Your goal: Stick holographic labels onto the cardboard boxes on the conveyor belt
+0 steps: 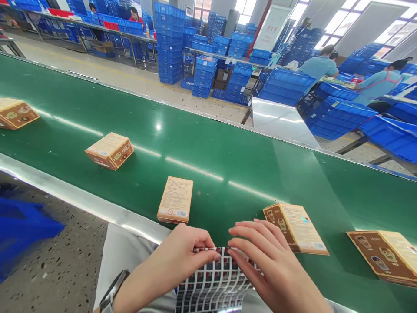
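A sheet of small dark and red stickers (213, 282) hangs at the bottom centre, its lower part curving down over my lap. My left hand (182, 252) pinches the sheet's top left edge between thumb and fingers. On the right, my right hand (263, 252) has its thumb at the sheet's top edge, the other fingers spread apart above it. Just beyond my left hand, a tan box (176, 200) lies on the green conveyor belt (208, 148). Another tan and brown box (299, 228) lies behind my right hand, partly covered by its fingers.
More boxes sit on the belt, at the left (110, 150), far left (18, 114) and right edge (386, 256). A metal rail (81, 195) runs along the near side. Beyond the belt are stacked blue crates (169, 43), a metal table (280, 119) and people at work.
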`<state>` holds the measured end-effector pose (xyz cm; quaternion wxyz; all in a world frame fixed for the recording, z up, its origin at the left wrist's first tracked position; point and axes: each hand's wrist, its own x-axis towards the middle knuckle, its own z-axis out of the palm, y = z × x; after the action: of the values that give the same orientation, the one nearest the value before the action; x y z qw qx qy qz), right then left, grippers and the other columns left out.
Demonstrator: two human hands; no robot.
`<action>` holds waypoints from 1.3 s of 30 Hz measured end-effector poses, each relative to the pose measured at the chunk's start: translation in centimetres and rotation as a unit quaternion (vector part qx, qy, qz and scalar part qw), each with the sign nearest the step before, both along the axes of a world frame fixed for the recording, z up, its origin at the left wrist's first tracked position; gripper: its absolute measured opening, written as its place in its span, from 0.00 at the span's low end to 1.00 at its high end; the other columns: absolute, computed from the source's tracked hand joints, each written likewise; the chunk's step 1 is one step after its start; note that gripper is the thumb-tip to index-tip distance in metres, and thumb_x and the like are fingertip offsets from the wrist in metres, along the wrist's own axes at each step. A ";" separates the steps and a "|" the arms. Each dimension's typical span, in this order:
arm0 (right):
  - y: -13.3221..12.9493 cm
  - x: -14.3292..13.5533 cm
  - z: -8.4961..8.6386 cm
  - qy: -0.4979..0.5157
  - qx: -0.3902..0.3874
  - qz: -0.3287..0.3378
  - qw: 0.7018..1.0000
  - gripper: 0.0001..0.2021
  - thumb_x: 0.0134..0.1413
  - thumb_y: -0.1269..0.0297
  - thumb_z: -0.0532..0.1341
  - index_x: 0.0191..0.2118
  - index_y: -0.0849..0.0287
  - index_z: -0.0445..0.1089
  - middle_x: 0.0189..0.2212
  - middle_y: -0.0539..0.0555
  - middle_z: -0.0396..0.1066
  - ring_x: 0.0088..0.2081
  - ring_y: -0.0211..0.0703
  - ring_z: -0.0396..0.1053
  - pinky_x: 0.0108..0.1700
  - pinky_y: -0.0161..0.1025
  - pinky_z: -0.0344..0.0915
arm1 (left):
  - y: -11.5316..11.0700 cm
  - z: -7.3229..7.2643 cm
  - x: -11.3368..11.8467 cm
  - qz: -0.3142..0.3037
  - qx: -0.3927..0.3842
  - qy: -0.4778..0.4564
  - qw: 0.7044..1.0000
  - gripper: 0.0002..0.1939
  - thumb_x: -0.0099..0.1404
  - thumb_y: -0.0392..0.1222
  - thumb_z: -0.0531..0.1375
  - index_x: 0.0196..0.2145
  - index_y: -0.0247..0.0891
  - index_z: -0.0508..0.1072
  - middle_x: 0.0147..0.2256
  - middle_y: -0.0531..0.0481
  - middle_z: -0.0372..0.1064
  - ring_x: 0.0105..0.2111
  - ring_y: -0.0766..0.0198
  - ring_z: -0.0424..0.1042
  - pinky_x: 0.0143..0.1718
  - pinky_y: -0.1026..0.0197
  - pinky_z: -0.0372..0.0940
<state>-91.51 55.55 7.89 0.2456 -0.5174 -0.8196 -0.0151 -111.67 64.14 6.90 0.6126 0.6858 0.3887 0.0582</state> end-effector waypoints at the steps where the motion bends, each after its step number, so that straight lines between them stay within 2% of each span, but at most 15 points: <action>1: 0.1 -0.1 -0.1 -0.017 0.003 0.008 1.000 0.08 0.64 0.76 0.58 0.41 0.55 0.70 0.41 0.54 0.79 0.44 0.48 0.77 0.52 0.49 0.67 | 0.0 0.0 0.0 0.002 -0.002 0.001 1.000 0.10 0.62 0.43 0.62 0.26 0.35 0.76 0.19 0.60 0.59 0.21 0.69 0.54 0.23 0.65 0.48; 5: -0.1 -0.3 -0.1 -0.002 -0.020 0.023 1.000 0.09 0.65 0.77 0.56 0.42 0.55 0.68 0.42 0.55 0.79 0.47 0.49 0.76 0.52 0.46 0.69 | 0.2 -0.3 0.2 0.021 -0.013 0.002 1.000 0.09 0.61 0.43 0.63 0.27 0.35 0.76 0.19 0.59 0.62 0.22 0.68 0.58 0.24 0.65 0.50; 9: -0.1 0.2 -0.3 0.156 -0.108 0.011 0.982 0.07 0.67 0.72 0.56 0.38 0.51 0.67 0.42 0.53 0.79 0.48 0.46 0.77 0.47 0.38 0.74 | 0.1 -0.7 -0.1 0.041 -0.003 -0.003 0.999 0.07 0.62 0.40 0.64 0.28 0.35 0.78 0.21 0.58 0.66 0.23 0.68 0.62 0.24 0.66 0.53; 12: 1.2 0.3 -1.4 0.326 -0.172 -0.060 0.927 0.04 0.69 0.64 0.56 0.43 0.48 0.69 0.49 0.52 0.78 0.50 0.43 0.77 0.49 0.37 0.75 | -0.5 -0.9 -1.2 -0.034 0.037 -0.013 0.999 0.04 0.60 0.37 0.68 0.28 0.36 0.80 0.22 0.57 0.71 0.23 0.69 0.66 0.25 0.67 0.56; 15: 3.5 -0.5 -3.0 0.471 -0.229 -0.079 0.848 0.13 0.69 0.54 0.57 0.55 0.45 0.66 0.57 0.55 0.74 0.54 0.45 0.75 0.53 0.44 0.74 | -1.2 -0.9 -2.5 -0.114 0.126 -0.068 0.983 0.04 0.57 0.34 0.73 0.29 0.37 0.81 0.27 0.54 0.78 0.29 0.66 0.72 0.31 0.67 0.62; 17: 5.1 -1.3 -3.7 0.528 -0.253 -0.067 0.808 0.18 0.66 0.50 0.60 0.58 0.46 0.65 0.58 0.57 0.72 0.54 0.48 0.74 0.54 0.48 0.73 | -1.4 -0.6 -3.3 -0.126 0.205 -0.102 0.965 0.05 0.57 0.34 0.73 0.29 0.38 0.81 0.33 0.52 0.81 0.35 0.63 0.75 0.37 0.66 0.67; 19: 6.3 -1.9 -4.0 0.562 -0.247 -0.080 0.785 0.21 0.61 0.46 0.63 0.55 0.48 0.67 0.57 0.58 0.73 0.53 0.50 0.74 0.54 0.51 0.73 | -1.3 -0.4 -3.9 -0.108 0.294 -0.102 0.944 0.05 0.60 0.34 0.72 0.29 0.39 0.79 0.40 0.50 0.81 0.41 0.59 0.75 0.44 0.62 0.69; 21: 7.1 -2.2 -3.9 0.576 -0.230 -0.121 0.775 0.22 0.56 0.43 0.66 0.50 0.50 0.72 0.54 0.58 0.75 0.52 0.52 0.74 0.53 0.51 0.72 | -1.0 -0.5 -4.2 -0.093 0.369 -0.068 0.922 0.06 0.60 0.34 0.71 0.29 0.38 0.78 0.52 0.47 0.77 0.51 0.53 0.73 0.52 0.54 0.69; 24: 7.6 -2.2 -3.6 0.582 -0.228 -0.189 0.757 0.24 0.46 0.38 0.70 0.39 0.54 0.76 0.52 0.58 0.76 0.50 0.54 0.74 0.51 0.48 0.71 | -0.6 -1.2 -4.1 -0.136 0.416 -0.008 0.899 0.07 0.60 0.33 0.71 0.28 0.37 0.77 0.67 0.46 0.61 0.65 0.40 0.61 0.64 0.38 0.59; 26: 7.6 -2.4 -3.6 0.599 -0.254 -0.219 0.727 0.26 0.40 0.36 0.71 0.35 0.56 0.77 0.51 0.58 0.76 0.45 0.52 0.74 0.46 0.45 0.71 | -0.5 -1.9 -3.7 -0.173 0.413 0.022 0.894 0.06 0.61 0.34 0.71 0.28 0.37 0.77 0.70 0.46 0.54 0.69 0.38 0.54 0.67 0.34 0.54; 28: 7.4 -2.6 -3.8 0.622 -0.279 -0.239 0.691 0.28 0.37 0.36 0.72 0.35 0.57 0.78 0.50 0.58 0.77 0.41 0.50 0.74 0.41 0.41 0.70 | -0.5 -2.3 -3.3 -0.189 0.402 0.037 0.895 0.06 0.62 0.35 0.70 0.29 0.36 0.77 0.70 0.45 0.53 0.69 0.39 0.52 0.68 0.35 0.54; 30: 7.1 -2.9 -4.1 0.637 -0.287 -0.251 0.670 0.28 0.37 0.37 0.72 0.35 0.57 0.78 0.50 0.58 0.77 0.39 0.47 0.73 0.38 0.38 0.68 | -0.6 -2.4 -2.8 -0.195 0.390 0.040 0.899 0.06 0.63 0.35 0.70 0.29 0.36 0.78 0.70 0.45 0.53 0.70 0.40 0.51 0.68 0.37 0.55; 33: 6.5 -3.2 -4.3 0.639 -0.266 -0.265 0.671 0.25 0.39 0.39 0.72 0.34 0.57 0.77 0.49 0.57 0.77 0.36 0.44 0.71 0.35 0.36 0.67 | -0.8 -2.3 -2.3 -0.201 0.381 0.028 0.902 0.06 0.63 0.36 0.70 0.28 0.37 0.78 0.69 0.46 0.54 0.69 0.41 0.52 0.68 0.39 0.55; 39: 5.4 -3.2 -3.8 0.612 -0.216 -0.287 0.705 0.21 0.46 0.42 0.68 0.28 0.57 0.73 0.49 0.57 0.76 0.35 0.45 0.71 0.31 0.37 0.66 | -1.2 -2.4 -1.5 -0.206 0.385 0.006 0.900 0.07 0.63 0.38 0.69 0.28 0.38 0.78 0.70 0.49 0.53 0.70 0.43 0.52 0.69 0.39 0.52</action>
<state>-94.74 60.93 4.06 0.5585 -0.6620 -0.2827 0.4123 -113.18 62.95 4.48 0.2965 0.9333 0.1896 0.0711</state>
